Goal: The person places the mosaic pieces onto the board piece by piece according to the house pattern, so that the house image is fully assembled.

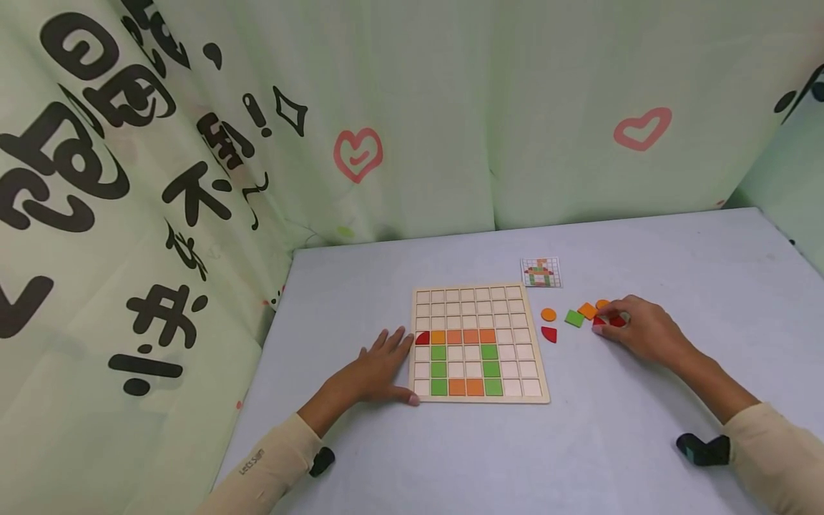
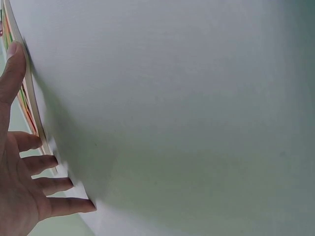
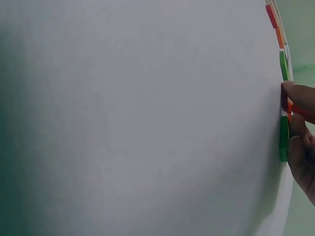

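My left hand (image 1: 380, 372) lies with spread, straight fingers along the left edge of a wooden grid board (image 1: 541, 393), its thumb at the near left corner. On the board, green and orange square tiles form a frame shape, with a red quarter-round tile (image 1: 422, 338) at the upper left end. Over a small group of loose tiles on the right, my right hand (image 1: 644, 332) pinches a red tile (image 3: 302, 113) between thumb and fingers. Another red tile (image 3: 284, 97) and a green tile (image 3: 284, 139) lie right beneath the fingertips, partly hidden in the head view.
A pattern card (image 1: 541, 272) lies beyond the board's far right corner. Between board and right hand are an orange round tile (image 1: 548, 315), a red quarter-round tile (image 1: 549, 334), a green square (image 1: 574, 318) and an orange square (image 1: 587, 310). A curtain (image 1: 438, 179) hangs behind the table.
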The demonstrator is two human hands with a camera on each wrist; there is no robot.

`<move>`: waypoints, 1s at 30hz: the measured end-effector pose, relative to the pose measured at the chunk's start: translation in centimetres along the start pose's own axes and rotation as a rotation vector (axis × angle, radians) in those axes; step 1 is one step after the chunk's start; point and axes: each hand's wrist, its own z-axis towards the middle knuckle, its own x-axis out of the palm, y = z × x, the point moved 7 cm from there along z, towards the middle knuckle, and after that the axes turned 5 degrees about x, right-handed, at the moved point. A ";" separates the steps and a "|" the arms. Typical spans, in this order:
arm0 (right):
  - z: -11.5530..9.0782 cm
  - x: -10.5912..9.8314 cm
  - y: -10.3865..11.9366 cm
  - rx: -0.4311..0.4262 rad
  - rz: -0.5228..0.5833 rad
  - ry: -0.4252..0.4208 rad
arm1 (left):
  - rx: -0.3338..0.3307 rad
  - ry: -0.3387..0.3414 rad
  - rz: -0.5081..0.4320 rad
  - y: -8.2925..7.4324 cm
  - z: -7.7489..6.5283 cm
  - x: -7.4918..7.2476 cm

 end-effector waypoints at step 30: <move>-0.4 0.5 1.3 -0.038 0.043 0.048 | 0.000 -0.008 -0.001 0.1 0.0 0.0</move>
